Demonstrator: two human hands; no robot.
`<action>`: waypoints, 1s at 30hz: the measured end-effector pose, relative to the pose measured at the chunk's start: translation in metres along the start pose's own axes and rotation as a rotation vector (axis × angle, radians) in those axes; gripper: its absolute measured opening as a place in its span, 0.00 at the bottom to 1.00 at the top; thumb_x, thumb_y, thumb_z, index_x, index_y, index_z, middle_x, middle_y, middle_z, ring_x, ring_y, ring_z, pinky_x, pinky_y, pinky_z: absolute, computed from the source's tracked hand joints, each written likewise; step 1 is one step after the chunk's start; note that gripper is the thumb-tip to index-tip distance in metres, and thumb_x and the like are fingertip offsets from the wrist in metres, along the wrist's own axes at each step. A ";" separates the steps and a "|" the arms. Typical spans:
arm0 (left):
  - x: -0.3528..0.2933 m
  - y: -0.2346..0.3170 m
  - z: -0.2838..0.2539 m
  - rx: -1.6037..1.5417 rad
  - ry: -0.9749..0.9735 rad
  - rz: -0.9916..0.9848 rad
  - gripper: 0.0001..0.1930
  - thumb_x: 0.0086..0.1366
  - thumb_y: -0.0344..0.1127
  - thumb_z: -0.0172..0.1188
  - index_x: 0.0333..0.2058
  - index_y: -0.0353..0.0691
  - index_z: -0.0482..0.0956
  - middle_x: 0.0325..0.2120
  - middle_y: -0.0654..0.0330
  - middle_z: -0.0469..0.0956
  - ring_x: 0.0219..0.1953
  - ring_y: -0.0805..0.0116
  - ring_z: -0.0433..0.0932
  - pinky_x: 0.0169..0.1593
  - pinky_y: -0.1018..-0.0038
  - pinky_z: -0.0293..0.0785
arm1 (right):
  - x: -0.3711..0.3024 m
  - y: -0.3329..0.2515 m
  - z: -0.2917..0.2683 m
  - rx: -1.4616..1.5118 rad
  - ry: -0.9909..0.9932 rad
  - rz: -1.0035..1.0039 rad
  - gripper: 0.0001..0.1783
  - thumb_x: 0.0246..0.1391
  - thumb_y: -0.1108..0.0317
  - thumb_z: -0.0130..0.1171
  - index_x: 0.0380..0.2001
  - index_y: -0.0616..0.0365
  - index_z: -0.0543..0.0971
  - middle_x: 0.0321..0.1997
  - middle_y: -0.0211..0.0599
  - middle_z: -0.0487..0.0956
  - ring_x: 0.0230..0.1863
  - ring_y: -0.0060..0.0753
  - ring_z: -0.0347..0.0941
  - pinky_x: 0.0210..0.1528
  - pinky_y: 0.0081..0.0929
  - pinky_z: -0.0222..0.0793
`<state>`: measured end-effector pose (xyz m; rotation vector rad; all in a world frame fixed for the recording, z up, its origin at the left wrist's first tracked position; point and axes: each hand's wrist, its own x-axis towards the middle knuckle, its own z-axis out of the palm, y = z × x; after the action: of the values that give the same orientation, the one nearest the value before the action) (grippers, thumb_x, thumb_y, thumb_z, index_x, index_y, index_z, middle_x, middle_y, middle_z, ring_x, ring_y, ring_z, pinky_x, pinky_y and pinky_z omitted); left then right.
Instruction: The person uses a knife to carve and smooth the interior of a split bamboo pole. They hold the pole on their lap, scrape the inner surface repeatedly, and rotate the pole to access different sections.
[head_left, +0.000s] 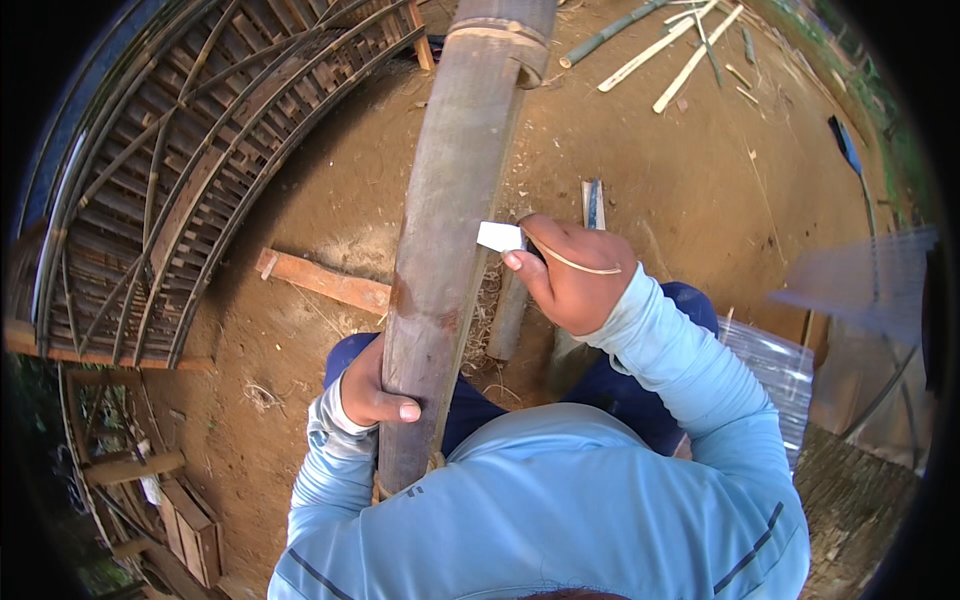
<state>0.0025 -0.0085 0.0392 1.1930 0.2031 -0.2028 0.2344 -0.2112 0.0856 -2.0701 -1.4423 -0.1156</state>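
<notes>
A thick brown bamboo pole (445,180) runs from my lap up past the far edge of the view, with a ringed node near its far end. My left hand (370,388) is closed around its near part, thumb on top and fingers hidden underneath. My right hand (580,270) is closed on a short, flat, bright white piece like a knife blade (500,236), whose tip meets the pole's right edge. Its handle, if any, is hidden in the fist. A thin pale curled strip (575,262) lies across the back of that hand.
A short bamboo piece (509,320) and shavings (484,300) lie below the pole. An orange-brown plank (325,280) is on the dirt to the left, near a large slatted bamboo frame (215,180). Split bamboo strips (660,55) lie far right; clear plastic sheeting (765,375) is at right.
</notes>
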 end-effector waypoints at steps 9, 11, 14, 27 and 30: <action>0.003 -0.013 0.005 -0.025 -0.029 0.047 0.61 0.39 0.47 0.83 0.67 0.30 0.55 0.53 0.43 0.76 0.52 0.51 0.81 0.57 0.57 0.76 | 0.003 0.013 0.004 -0.058 0.020 0.019 0.19 0.66 0.50 0.56 0.37 0.56 0.76 0.25 0.50 0.80 0.27 0.59 0.79 0.26 0.50 0.74; 0.004 -0.019 0.001 -0.052 -0.058 0.048 0.61 0.39 0.47 0.83 0.67 0.30 0.55 0.54 0.43 0.75 0.52 0.51 0.81 0.56 0.57 0.77 | 0.020 0.026 -0.001 -0.128 0.120 0.104 0.19 0.67 0.49 0.54 0.38 0.56 0.77 0.25 0.50 0.80 0.27 0.59 0.79 0.27 0.50 0.74; 0.003 -0.024 -0.001 -0.043 -0.091 0.042 0.61 0.39 0.48 0.82 0.67 0.30 0.56 0.54 0.43 0.75 0.52 0.50 0.81 0.56 0.57 0.77 | 0.052 0.063 -0.014 -0.194 0.220 0.065 0.21 0.69 0.48 0.51 0.38 0.56 0.77 0.24 0.50 0.80 0.27 0.58 0.79 0.29 0.50 0.75; -0.005 -0.019 -0.008 -0.144 0.008 0.024 0.58 0.38 0.47 0.81 0.65 0.27 0.60 0.53 0.42 0.76 0.51 0.51 0.82 0.56 0.58 0.78 | -0.003 -0.001 0.020 -0.032 -0.072 0.111 0.18 0.66 0.51 0.56 0.35 0.57 0.77 0.21 0.50 0.77 0.24 0.58 0.78 0.27 0.49 0.73; -0.006 -0.022 -0.009 -0.133 0.002 0.045 0.58 0.38 0.47 0.82 0.65 0.27 0.60 0.53 0.42 0.76 0.51 0.51 0.81 0.56 0.58 0.78 | 0.007 -0.001 0.016 -0.042 -0.047 0.086 0.21 0.66 0.49 0.56 0.34 0.59 0.77 0.18 0.48 0.78 0.22 0.57 0.78 0.26 0.49 0.75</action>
<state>-0.0098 -0.0073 0.0182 1.0642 0.1888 -0.1462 0.2323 -0.1965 0.0755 -2.1788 -1.3872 -0.0642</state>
